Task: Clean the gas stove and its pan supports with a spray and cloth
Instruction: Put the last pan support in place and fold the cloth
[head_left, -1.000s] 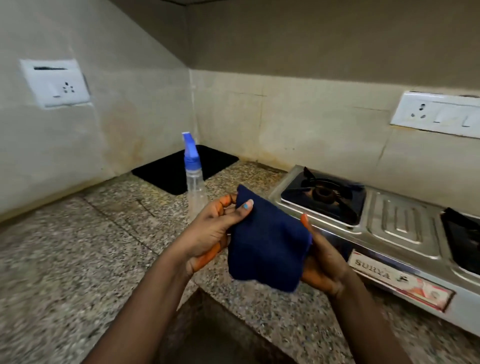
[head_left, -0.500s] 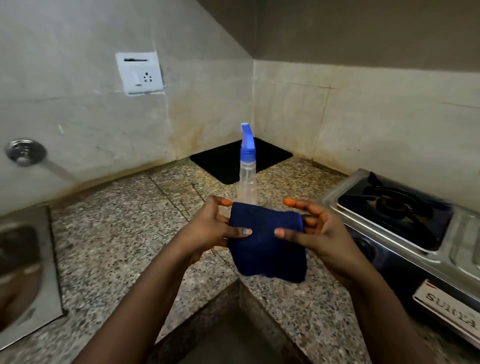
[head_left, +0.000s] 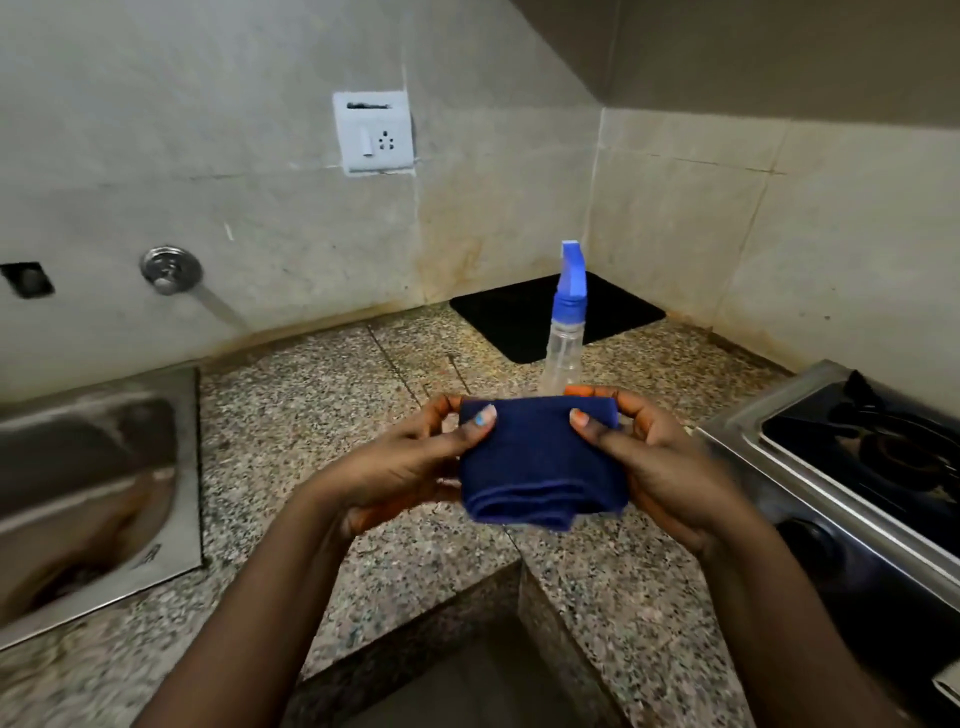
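A folded dark blue cloth (head_left: 537, 462) is held in front of me above the granite counter. My left hand (head_left: 410, 462) pinches its left edge with thumb on top. My right hand (head_left: 660, 467) pinches its right edge the same way. Just behind the cloth stands a clear spray bottle (head_left: 565, 338) with a blue nozzle, upright on the counter. The steel gas stove (head_left: 810, 457) sits at the right edge of view, with one black pan support (head_left: 883, 441) over a burner visible; the rest of it is cut off.
A steel sink (head_left: 171, 467) is set in the counter at the left, below a wall tap (head_left: 169, 270). A black mat (head_left: 519, 317) lies in the far corner. A switch socket (head_left: 374, 132) is on the wall. The counter's inner corner edge (head_left: 519, 566) is below my hands.
My view has swung left, so the stove slid to the right edge and the sink came into view. Both hands now pinch the cloth by its top corners, folded flatter.
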